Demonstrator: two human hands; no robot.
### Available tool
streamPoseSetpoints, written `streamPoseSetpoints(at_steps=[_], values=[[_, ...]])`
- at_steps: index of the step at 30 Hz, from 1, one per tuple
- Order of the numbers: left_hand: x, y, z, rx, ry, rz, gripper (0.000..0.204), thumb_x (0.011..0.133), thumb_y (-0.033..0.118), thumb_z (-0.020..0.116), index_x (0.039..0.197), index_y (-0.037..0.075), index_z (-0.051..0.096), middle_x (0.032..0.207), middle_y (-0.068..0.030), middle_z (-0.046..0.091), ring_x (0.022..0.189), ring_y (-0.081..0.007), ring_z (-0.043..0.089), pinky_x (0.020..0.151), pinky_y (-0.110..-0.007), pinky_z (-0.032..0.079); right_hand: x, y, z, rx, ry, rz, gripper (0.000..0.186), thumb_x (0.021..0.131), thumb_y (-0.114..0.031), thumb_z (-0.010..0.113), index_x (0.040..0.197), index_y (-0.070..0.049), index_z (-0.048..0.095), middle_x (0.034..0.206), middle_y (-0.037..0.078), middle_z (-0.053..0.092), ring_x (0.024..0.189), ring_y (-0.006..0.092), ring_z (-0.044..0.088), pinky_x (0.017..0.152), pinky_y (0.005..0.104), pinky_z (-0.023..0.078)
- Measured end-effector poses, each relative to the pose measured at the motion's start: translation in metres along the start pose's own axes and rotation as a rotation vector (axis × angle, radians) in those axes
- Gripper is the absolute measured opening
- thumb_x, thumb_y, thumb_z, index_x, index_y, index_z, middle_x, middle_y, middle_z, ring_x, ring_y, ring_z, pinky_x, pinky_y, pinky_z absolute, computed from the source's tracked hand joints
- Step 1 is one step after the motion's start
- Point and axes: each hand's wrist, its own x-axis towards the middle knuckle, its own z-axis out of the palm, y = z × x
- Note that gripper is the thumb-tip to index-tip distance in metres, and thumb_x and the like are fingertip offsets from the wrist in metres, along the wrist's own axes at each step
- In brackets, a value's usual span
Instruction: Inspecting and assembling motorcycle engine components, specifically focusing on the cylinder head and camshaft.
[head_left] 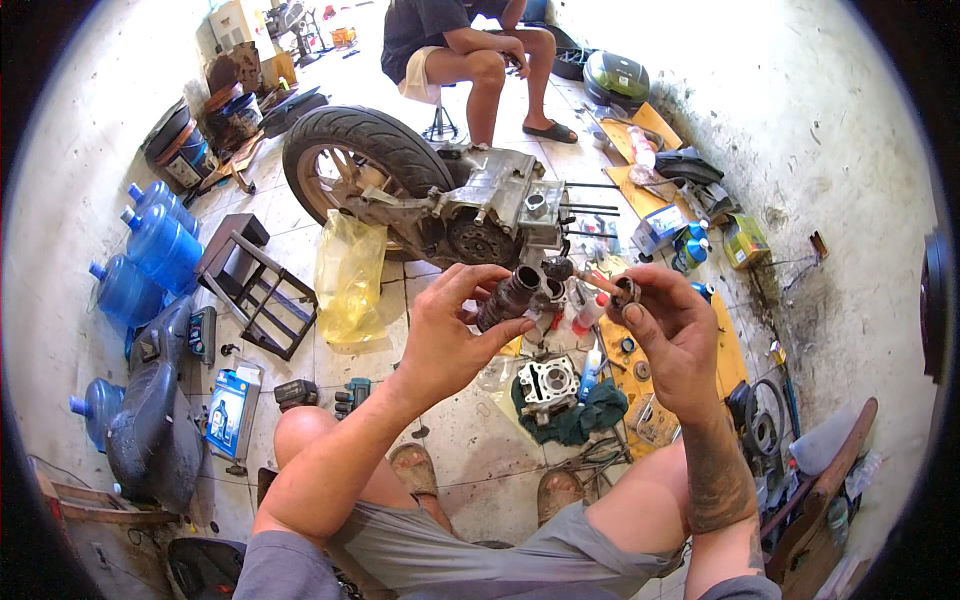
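Two bare hands are being held up in front of the body, above the tiled floor (490, 495). The left hand (445, 330) is gripping a dark tube (507, 300) between thumb and fingers; the tube is leaning, and its open end is pointing upward, probably so that the mouth is staying clear of the fingers and in sight. The right hand (680, 340) is closing narrowly, thumb against fingertips, around a small metal ring (627, 290); a pinch grip is likely suiting so small a part. The tube and the ring are standing apart, side by side, perhaps so that both are remaining in view together. Beyond the hands, an engine (510, 190) with its wheel (350, 130) attached is resting low, and several rods (595, 208) are projecting from it to the right. Nearer, a pale metal block (548, 382) is sitting on or against a green cloth (595, 412), which is possibly cushioning it. A wooden board (718, 355) is lying to the right and carrying loose parts, presumably keeping them off the tiles and within reach. A yellow bag (350, 280) is lying beside the wheel. Past the engine, another person (425, 40) is sitting.
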Motion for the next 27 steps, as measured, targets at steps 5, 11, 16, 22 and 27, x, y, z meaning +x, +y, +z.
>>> streamPoseSetpoints(at_steps=[5, 11, 16, 22, 27], values=[[-0.002, 0.001, 0.006, -0.081, -0.035, -0.063, 0.053, 0.079, 0.012, 0.091, 0.123, 0.003, 0.065, 0.110, -0.0055, 0.067, 0.099, -0.0126, 0.068, 0.075, -0.029, 0.063, 0.001, 0.010, 0.004, 0.182, -0.043, 0.187, 0.034, 0.103, -0.015, 0.066, 0.131, 0.003, 0.058, 0.123, 0.014, 0.068, 0.109, 0.0239, 0.071, 0.098, 0.0401, 0.061], [-0.003, 0.002, 0.007, -0.131, -0.055, -0.088, 0.051, 0.080, 0.012, 0.091, 0.122, 0.002, 0.064, 0.108, -0.0057, 0.068, 0.098, -0.0128, 0.068, 0.074, -0.028, 0.062, 0.002, 0.019, 0.008, 0.262, -0.040, 0.304, 0.033, 0.104, -0.015, 0.065, 0.130, 0.003, 0.058, 0.118, 0.016, 0.070, 0.104, 0.0255, 0.074, 0.095, 0.0398, 0.062], [-0.003, 0.005, 0.006, -0.079, -0.059, -0.091, 0.050, 0.078, 0.014, 0.092, 0.120, 0.004, 0.065, 0.108, -0.0050, 0.067, 0.096, -0.0125, 0.066, 0.073, -0.029, 0.061, 0.001, 0.017, 0.005, 0.203, -0.030, 0.325, 0.030, 0.103, -0.012, 0.066, 0.128, 0.002, 0.059, 0.114, 0.016, 0.072, 0.100, 0.0243, 0.075, 0.090, 0.0376, 0.064], [-0.003, 0.004, 0.003, 0.052, -0.039, -0.007, 0.049, 0.076, 0.012, 0.092, 0.117, 0.006, 0.068, 0.106, -0.0053, 0.065, 0.097, -0.0155, 0.067, 0.072, -0.029, 0.061, 0.001, 0.010, 0.004, 0.147, 0.018, 0.296, 0.029, 0.100, -0.011, 0.071, 0.123, 0.005, 0.064, 0.107, 0.013, 0.073, 0.091, 0.0181, 0.074, 0.086, 0.0327, 0.064], [-0.003, -0.003, 0.003, 0.071, -0.048, 0.024, 0.049, 0.074, 0.011, 0.092, 0.117, 0.005, 0.068, 0.106, -0.0063, 0.064, 0.098, -0.0173, 0.068, 0.072, -0.031, 0.062, 0.001, 0.008, 0.005, 0.073, 0.018, 0.190, 0.030, 0.095, -0.010, 0.076, 0.121, 0.004, 0.067, 0.101, 0.009, 0.073, 0.088, 0.0132, 0.072, 0.080, 0.0269, 0.061]])
